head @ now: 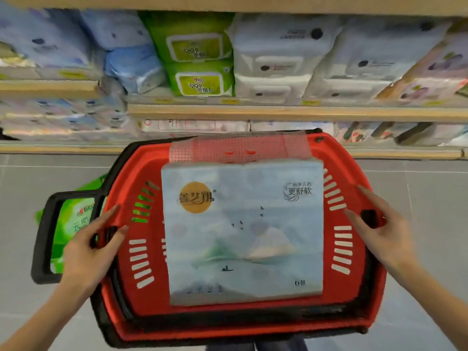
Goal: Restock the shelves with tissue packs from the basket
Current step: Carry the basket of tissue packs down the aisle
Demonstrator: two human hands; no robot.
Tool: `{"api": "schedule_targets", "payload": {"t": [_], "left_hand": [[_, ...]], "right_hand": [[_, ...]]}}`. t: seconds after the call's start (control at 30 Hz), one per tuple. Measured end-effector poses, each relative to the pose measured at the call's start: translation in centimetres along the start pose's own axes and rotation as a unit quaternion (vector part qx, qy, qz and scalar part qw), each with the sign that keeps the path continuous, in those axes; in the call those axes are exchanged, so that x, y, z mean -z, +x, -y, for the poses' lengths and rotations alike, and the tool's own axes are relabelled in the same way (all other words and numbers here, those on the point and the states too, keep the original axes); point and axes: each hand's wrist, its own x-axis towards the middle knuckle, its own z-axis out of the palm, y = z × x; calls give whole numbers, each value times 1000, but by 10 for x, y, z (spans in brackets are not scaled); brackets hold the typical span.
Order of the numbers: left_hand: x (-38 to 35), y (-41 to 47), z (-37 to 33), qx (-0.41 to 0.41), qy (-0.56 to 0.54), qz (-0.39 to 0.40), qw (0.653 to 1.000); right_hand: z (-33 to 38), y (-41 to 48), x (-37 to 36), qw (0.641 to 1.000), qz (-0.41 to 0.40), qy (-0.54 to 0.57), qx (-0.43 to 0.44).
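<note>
A red plastic basket (354,287) with a black rim fills the middle of the view. Inside it lies a large pale blue tissue pack (243,231) printed with a gold disc and a mountain scene; a pink-topped pack (238,149) shows behind it. My left hand (91,249) grips the basket's left rim, fingers curled over the edge. At the right rim, my right hand (379,229) rests on the edge near a handle pivot. Shelves (291,111) stocked with white, blue and green tissue packs stand just beyond the basket.
The basket's black handle (48,236) folds out to the left, over a green tissue pack (73,219) lying on the grey tiled floor (430,198). A lower shelf edge (63,148) runs just behind the basket. Green wipe packs (200,54) sit mid-shelf.
</note>
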Motion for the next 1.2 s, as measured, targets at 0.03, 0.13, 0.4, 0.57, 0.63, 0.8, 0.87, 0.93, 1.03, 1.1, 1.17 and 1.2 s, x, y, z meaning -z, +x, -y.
{"api": "schedule_targets", "payload": {"t": [0.03, 0.13, 0.4, 0.57, 0.63, 0.8, 0.87, 0.93, 1.03, 1.1, 1.17, 1.2], "left_hand": [[-11, 14, 11, -2, 2, -2, 1000], [-43, 52, 46, -1, 0, -7, 1000], [-101, 123, 101, -2, -5, -16, 1000], [-135, 152, 106, -39, -3, -32, 999], [-144, 160, 107, -52, 2, -41, 998], [-148, 172, 99, -73, 16, -42, 996], [-148, 170, 92, -77, 23, -50, 996], [-150, 165, 83, -78, 25, -51, 995], [-152, 155, 70, -72, 33, -62, 995], [-151, 151, 62, -66, 40, -66, 995], [-150, 148, 54, -72, 43, -67, 994], [-149, 146, 50, -76, 47, -67, 994]], "right_hand": [[-10, 9, -9, 1000, -4, 1, -1], [-37, 33, -32, 1000, -11, 8, -3], [-81, 89, -65, 998, -46, -3, 35], [-103, 108, -76, 997, -70, -8, 39], [-110, 111, -80, 996, -79, -3, 40], [-118, 117, -83, 995, -92, 4, 31], [-117, 119, -82, 996, -90, 5, 26], [-115, 123, -81, 996, -88, 0, 24], [-109, 130, -78, 995, -91, -8, 25], [-108, 132, -78, 996, -88, -16, 24], [-107, 131, -78, 996, -87, -21, 24], [-107, 130, -78, 995, -89, -22, 26]]}}
